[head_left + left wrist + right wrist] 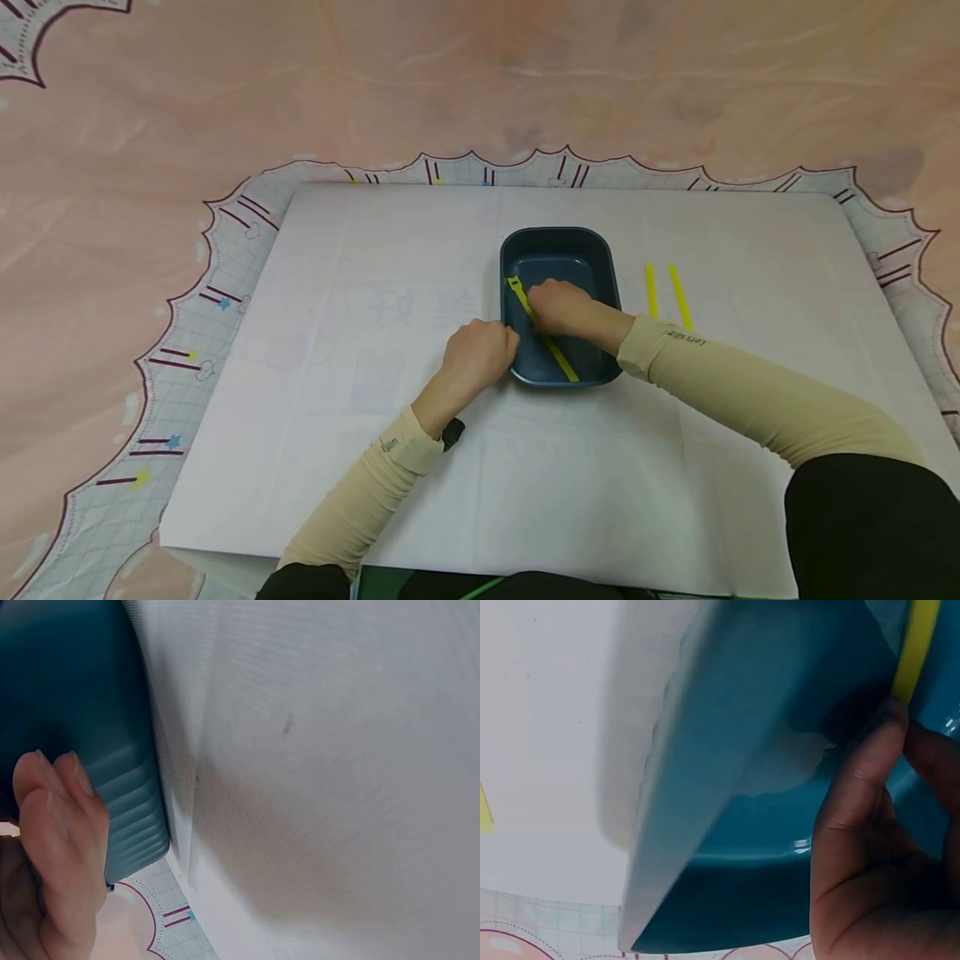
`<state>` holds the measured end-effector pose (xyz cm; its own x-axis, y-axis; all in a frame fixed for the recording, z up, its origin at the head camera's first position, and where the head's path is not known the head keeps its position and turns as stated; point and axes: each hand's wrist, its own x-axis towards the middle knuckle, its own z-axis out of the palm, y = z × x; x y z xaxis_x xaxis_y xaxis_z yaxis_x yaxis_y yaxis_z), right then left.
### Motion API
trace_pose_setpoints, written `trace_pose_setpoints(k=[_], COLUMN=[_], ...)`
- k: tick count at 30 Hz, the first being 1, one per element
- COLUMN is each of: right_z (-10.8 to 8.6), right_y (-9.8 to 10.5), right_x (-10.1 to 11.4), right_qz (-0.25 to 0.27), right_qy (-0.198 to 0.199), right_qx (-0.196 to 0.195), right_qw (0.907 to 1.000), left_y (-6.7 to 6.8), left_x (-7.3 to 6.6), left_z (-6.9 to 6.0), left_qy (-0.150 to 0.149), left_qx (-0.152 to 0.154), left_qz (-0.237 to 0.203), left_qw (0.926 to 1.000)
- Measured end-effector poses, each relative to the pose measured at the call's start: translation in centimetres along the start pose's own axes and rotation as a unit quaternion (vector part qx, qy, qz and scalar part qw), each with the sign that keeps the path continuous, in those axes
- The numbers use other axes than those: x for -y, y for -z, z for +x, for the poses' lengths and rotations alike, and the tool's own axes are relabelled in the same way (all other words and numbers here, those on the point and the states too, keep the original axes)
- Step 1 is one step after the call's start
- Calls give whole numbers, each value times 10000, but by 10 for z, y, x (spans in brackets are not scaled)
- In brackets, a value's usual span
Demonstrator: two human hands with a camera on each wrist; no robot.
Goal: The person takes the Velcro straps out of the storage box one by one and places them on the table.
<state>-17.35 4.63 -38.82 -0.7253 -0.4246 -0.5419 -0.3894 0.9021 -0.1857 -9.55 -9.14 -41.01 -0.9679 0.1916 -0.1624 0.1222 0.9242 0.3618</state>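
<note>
A dark blue rectangular tub with rounded corners stands on the white sheet. My left hand grips its left rim near the front corner. In the left wrist view, its fingers lie against the ribbed outer wall; the thumb is hidden. Inside the tub, my right hand pinches a yellow strap with a wider, slotted end, like a cable tie. The strap slants across the tub from back left to front. In the right wrist view, thumb and fingertips meet at the yellow strap.
Two more yellow strips lie to the right of the tub, partly hidden by the right sleeve. A white sheet covers most of the table, over a patterned cloth. Pinkish cloth spreads beyond.
</note>
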Motion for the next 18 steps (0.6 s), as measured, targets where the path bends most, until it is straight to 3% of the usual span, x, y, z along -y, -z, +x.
trace_pose_setpoints(k=[18], right_z=[-3], right_y=[4], right_x=[-9], right_qz=[-132], right_qy=[-83], right_qx=[181], right_qw=[9997], left_y=[0], left_x=[1], left_z=[-1], left_qy=[-95], left_qx=[-91], left_qz=[-32], left_qw=[9999])
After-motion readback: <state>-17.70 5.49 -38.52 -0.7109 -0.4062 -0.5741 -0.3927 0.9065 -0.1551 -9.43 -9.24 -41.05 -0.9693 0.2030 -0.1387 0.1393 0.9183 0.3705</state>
